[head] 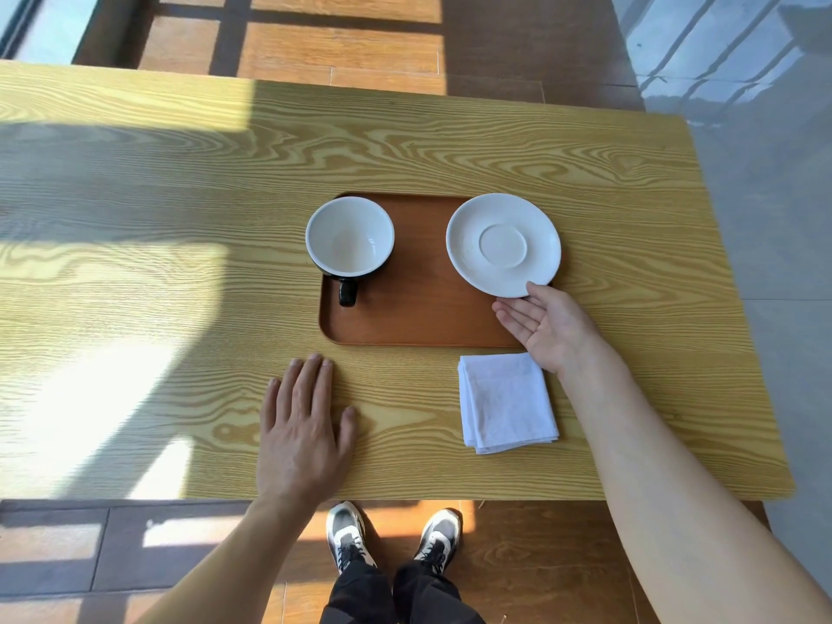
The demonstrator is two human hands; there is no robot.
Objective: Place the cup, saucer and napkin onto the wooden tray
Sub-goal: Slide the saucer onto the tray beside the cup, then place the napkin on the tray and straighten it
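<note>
A brown wooden tray (pixel 418 317) lies in the middle of the table. On its left part stands a cup (pixel 350 238), white inside and black outside, with its handle pointing toward me. A white saucer (pixel 503 243) is over the tray's right end and overlaps its right edge. My right hand (pixel 547 326) is palm-up at the saucer's near rim, thumb on top of the rim and fingers at its underside. A folded white napkin (pixel 506 403) lies on the table just in front of the tray's right corner. My left hand (pixel 304 425) rests flat on the table, fingers spread, holding nothing.
The yellow wood-grain table (pixel 135 263) is lit by sun patches on its left half. Its near edge runs just above my shoes (pixel 391 533), and its right edge slants past my right forearm. Tiled floor surrounds it.
</note>
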